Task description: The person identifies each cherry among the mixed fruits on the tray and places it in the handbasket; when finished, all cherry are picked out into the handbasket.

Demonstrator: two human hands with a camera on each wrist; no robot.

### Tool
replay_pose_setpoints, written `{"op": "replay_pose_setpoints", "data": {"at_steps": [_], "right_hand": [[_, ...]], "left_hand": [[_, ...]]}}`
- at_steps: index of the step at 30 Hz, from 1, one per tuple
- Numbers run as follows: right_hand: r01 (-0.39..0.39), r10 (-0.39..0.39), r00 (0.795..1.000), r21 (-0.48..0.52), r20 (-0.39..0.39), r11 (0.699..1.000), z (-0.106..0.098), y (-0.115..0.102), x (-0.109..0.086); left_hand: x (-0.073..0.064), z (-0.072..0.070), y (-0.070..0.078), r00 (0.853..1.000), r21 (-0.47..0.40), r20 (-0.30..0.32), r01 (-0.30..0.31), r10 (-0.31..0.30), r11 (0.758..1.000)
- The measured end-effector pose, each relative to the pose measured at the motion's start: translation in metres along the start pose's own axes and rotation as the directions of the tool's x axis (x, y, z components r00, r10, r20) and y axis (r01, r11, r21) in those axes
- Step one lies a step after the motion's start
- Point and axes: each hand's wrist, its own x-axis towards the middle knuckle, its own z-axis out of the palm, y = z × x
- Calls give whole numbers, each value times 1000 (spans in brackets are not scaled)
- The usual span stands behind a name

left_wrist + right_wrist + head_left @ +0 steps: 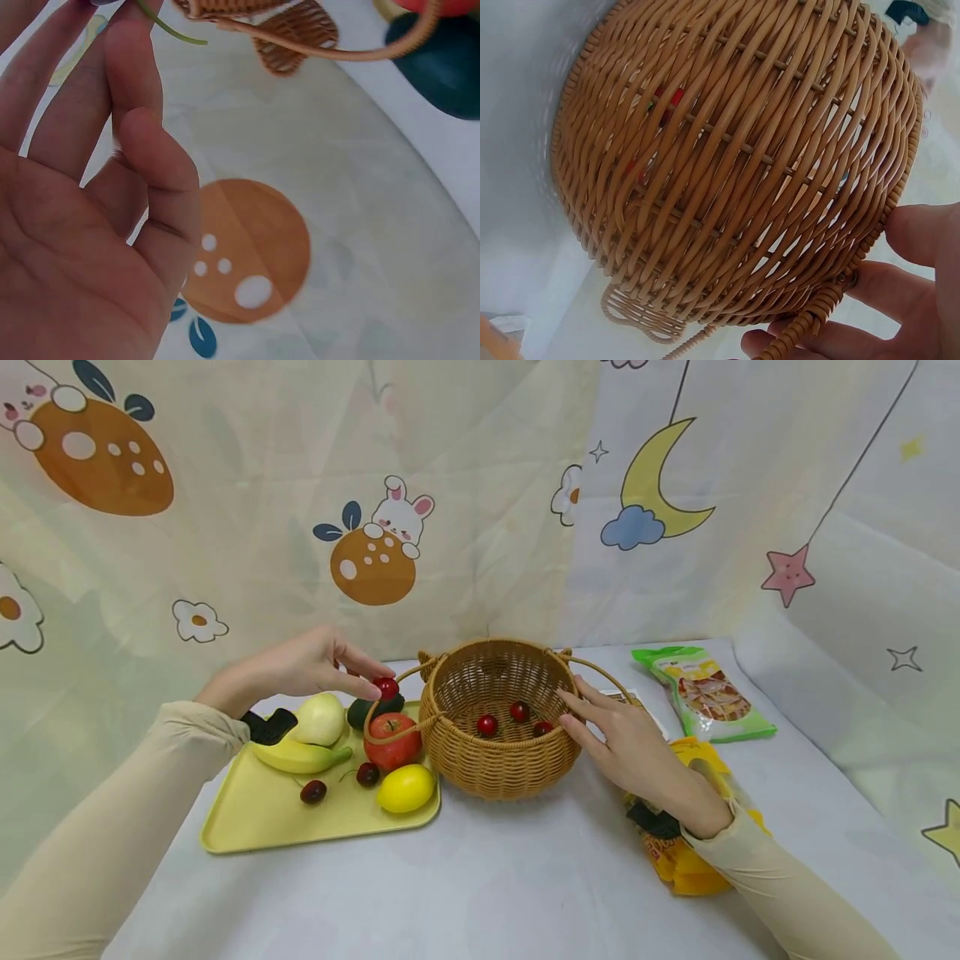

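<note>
My left hand [318, 667] pinches a red cherry [386, 687] between thumb and fingertips, above the tray and beside the basket's left handle. In the left wrist view its green stem [176, 34] sticks out from the fingertips. A brown wicker basket [498, 768] stands upright in the middle, with cherries [487, 725] inside. My right hand [630, 743] touches the basket's right rim near the handle, its fingers mostly straight. From the right wrist view the woven wall hides most of the inside.
Left of the basket, a yellow tray [262, 827] bears a banana [300, 757], pear [320, 720], red apple [393, 743], lemon [406, 788], a dark green fruit [362, 713] and two cherries [313, 792]. Right are a green snack bag [708, 693] and a yellow bag [693, 868], partly under the right arm.
</note>
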Motion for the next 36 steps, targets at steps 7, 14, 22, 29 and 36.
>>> {"op": "replay_pose_setpoints", "data": {"at_steps": [7, 14, 22, 29, 36], "right_hand": [[-2, 2, 1000, -6, 8, 1000, -1, -1, 0], [-5, 5, 1000, -1, 12, 1000, 0, 0, -1], [-4, 4, 1000, 7, 8, 1000, 0, 0, -2], [0, 0, 1000, 8, 15, 1000, 0, -1, -1], [-10, 9, 1000, 3, 12, 1000, -1, -1, 0]], "left_hand": [[36, 3, 20, 996, -49, 80, 40, -36, 998], [74, 10, 38, 988, -85, 156, 31, -17, 996], [113, 23, 58, 983, -87, 177, -28, 44, 996], [138, 41, 65, 980, -79, 186, -61, 75, 995], [162, 65, 62, 971, -37, 189, -140, 145, 989]]}}
